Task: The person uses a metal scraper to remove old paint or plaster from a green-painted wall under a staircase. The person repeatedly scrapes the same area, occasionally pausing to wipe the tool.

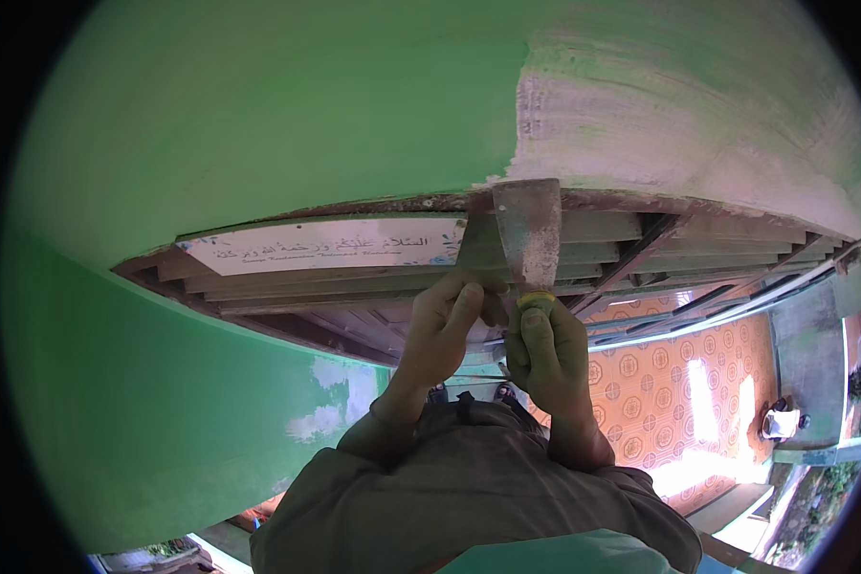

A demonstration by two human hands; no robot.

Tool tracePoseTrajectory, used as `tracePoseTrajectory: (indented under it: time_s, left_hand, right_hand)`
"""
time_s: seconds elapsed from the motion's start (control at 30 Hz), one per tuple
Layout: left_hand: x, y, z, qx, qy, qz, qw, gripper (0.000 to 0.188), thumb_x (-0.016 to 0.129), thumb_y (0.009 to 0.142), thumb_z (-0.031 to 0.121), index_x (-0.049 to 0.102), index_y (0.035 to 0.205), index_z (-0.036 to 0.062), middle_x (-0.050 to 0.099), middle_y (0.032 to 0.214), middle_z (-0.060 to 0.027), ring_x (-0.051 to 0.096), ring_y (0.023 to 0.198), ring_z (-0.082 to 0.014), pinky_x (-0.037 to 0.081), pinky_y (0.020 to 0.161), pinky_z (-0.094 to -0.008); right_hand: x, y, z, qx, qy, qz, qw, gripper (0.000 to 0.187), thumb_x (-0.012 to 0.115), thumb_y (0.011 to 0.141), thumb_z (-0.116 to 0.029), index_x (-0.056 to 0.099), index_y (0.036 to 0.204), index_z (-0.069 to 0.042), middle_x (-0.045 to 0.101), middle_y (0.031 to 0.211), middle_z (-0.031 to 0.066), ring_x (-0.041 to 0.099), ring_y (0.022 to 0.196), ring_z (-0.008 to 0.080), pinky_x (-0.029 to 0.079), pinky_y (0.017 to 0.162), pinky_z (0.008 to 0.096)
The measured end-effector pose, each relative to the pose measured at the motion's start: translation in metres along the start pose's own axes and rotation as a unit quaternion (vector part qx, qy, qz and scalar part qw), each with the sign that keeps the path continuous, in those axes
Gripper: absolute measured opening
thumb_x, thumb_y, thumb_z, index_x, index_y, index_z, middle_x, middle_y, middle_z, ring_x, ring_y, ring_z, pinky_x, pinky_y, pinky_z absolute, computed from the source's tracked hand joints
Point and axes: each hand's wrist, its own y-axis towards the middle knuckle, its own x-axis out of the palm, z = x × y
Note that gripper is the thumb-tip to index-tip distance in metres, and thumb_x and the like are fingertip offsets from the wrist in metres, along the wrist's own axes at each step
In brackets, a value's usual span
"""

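In my right hand (548, 356) is a putty knife (530, 230), its wide, stained metal blade pointing up. My fingers wrap its handle just below a yellow collar, and the blade's tip lies over the top edge of the brown door-frame vent, beside the bare patch of wall. Close to its left, my left hand (442, 320) is raised with the fingers curled and the thumb up. A dark, flat shape (484, 239) rises above those fingers; whether it is a second blade or a shadow, I cannot tell.
Green painted wall (287, 105) spreads above, with a pale scraped area (660, 124) at upper right. A white sign (325, 244) with lettering is fixed across the brown slats (593, 230). Patterned orange floor tiles (641, 383) lie far below, and a small white-topped object (781, 423) stands there.
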Motion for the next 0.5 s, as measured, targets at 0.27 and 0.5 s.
tracePoseTrajectory:
  time_s: [0.27,0.5]
  left_hand:
    - [0.012,0.041,0.025,0.092,0.048,-0.017,0.994,0.056,0.031,0.111,0.045,0.056,0.128,-0.0034,0.066,0.112,-0.0126,0.065,0.099,-0.0188,0.051,0.091,-0.0359]
    - [0.004,0.053,0.032,0.035,0.005,-0.089,0.995,0.058,0.032,0.11,0.046,0.055,0.131,-0.0026,0.068,0.106,-0.0134,0.067,0.093,-0.0206,0.055,0.083,-0.0361]
  right_hand:
    - [0.018,0.008,-0.001,-0.031,-0.001,0.039,0.999,0.024,0.045,0.108,-0.021,0.057,0.104,-0.001,0.049,0.069,-0.0029,0.04,0.054,0.0022,0.032,0.045,0.0211]
    - [0.027,0.006,0.008,-0.001,-0.004,0.05,0.999,0.024,0.046,0.107,-0.022,0.057,0.103,-0.001,0.049,0.069,-0.0033,0.041,0.054,0.0029,0.032,0.046,0.0212]
